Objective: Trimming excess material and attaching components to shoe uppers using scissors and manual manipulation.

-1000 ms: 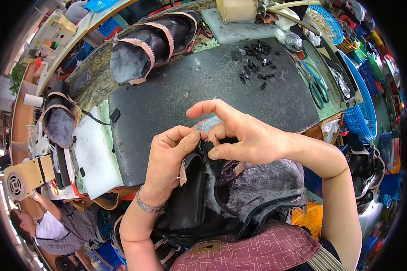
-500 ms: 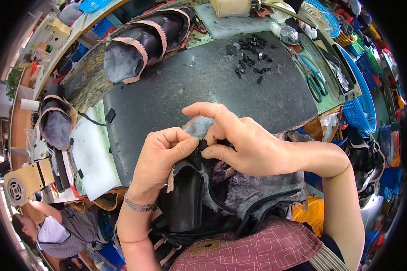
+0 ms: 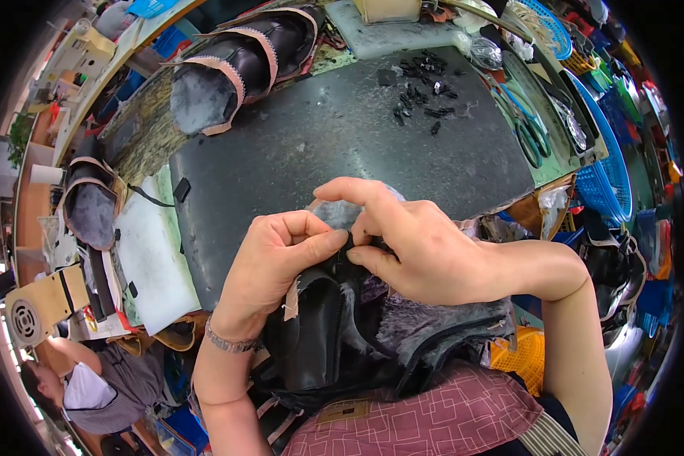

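The furry black boot (image 3: pixel 304 334) lies at six o'clock, against the red apron (image 3: pixel 425 410). At its top, the left hand (image 3: pixel 270 258) and right hand (image 3: pixel 433 258) both pinch the black zip end (image 3: pixel 339 264). Their thumbs have come closer, hiding more of it, so the careful work seems right there. Farther off, at one o'clock, sit little black bits (image 3: pixel 412 99).

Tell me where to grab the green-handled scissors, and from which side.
Take the scissors by the handle loops, probably best from the near side with the right hand: the loops lie nearest the person, just right of the black board, and the other end points away.
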The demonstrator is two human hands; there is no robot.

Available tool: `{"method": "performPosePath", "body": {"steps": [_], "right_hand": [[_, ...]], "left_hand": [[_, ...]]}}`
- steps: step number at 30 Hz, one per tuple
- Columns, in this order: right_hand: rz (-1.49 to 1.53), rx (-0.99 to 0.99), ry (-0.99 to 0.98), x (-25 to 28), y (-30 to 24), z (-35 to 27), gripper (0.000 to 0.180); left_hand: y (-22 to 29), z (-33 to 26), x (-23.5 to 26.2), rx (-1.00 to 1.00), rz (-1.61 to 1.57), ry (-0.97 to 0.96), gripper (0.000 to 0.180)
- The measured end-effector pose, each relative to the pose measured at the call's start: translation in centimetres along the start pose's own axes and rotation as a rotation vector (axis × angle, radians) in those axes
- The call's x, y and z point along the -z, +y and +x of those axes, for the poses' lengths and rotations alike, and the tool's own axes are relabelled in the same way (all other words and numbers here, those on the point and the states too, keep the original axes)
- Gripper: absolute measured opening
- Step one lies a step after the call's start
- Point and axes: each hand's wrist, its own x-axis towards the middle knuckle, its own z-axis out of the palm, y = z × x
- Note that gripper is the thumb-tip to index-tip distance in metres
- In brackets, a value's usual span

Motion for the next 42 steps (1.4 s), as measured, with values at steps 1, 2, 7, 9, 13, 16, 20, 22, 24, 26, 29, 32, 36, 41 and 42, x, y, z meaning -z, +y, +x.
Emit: {"method": "performPosePath", "body": {"steps": [1,2,7,9,13,16,20,22,24,26,29,32,36,41,42], "right_hand": [[0.004,0.003,-0.006,0.0,-0.1,0.1,0.053],[-0.009,0.017,-0.010,0.0,-0.1,0.1,0.047],[-0.278,0.297,0.098,-0.2,0.2,-0.2,0.018],[-0.511,0.473,0.146,-0.6,1.0,-0.2,0.025],[-0.704,0.838,0.267,-1.9,1.9,-0.4,0.030],[-0.647,0.876,0.298,-2.4,2.2,-0.6,0.031],[-0.597,0.845,0.314,-2.8,2.5,-0.7,0.033],[-0.600,0.830,0.321,-2.6,2.4,-0.9,0.034],[-0.628,0.795,0.310,-2.4,2.4,-1.1,0.034],[-0.641,0.789,0.300,-2.2,2.3,-1.2,0.034],[-0.666,0.791,0.286,-1.9,2.3,-1.3,0.034],[-0.743,0.906,0.326,-1.3,1.9,-0.3,0.033],[-0.978,0.859,0.187,1.8,-1.5,2.3,0.025],[-0.693,1.153,-0.020,-1.8,-2.5,1.3,0.022],[-0.643,1.064,-0.051,-1.0,-2.2,1.3,0.024]], "left_hand": [[-0.1,-0.1,-0.1,0.001,-0.002,0.008,0.011],[-0.2,-0.1,-0.2,-0.019,-0.040,0.023,0.011],[-1.1,0.2,-0.2,-0.086,-0.245,-0.006,0.010],[-1.3,0.2,-0.4,-0.094,-0.248,0.017,0.011],[-1.9,-0.2,-0.8,-0.277,-0.073,0.167,0.012],[-2.1,-0.4,-0.9,-0.279,-0.115,0.182,0.015],[-2.6,-0.3,-0.6,-0.276,-0.133,0.147,0.016],[-2.5,-0.3,-0.7,-0.275,-0.129,0.132,0.015],[-2.3,-0.3,-0.9,-0.287,-0.094,0.127,0.012],[-2.1,-0.1,-1.1,-0.281,-0.071,0.135,0.012],[-1.2,0.1,-0.9,-0.196,0.055,0.085,0.011],[0.4,-0.1,-0.4,-0.111,0.213,-0.029,0.012],[2.9,0.4,-0.5,-0.470,0.214,0.136,0.015],[2.4,2.5,3.0,-0.915,0.364,0.637,0.016],[1.6,2.5,3.6,-0.902,0.354,0.685,0.016]]}}
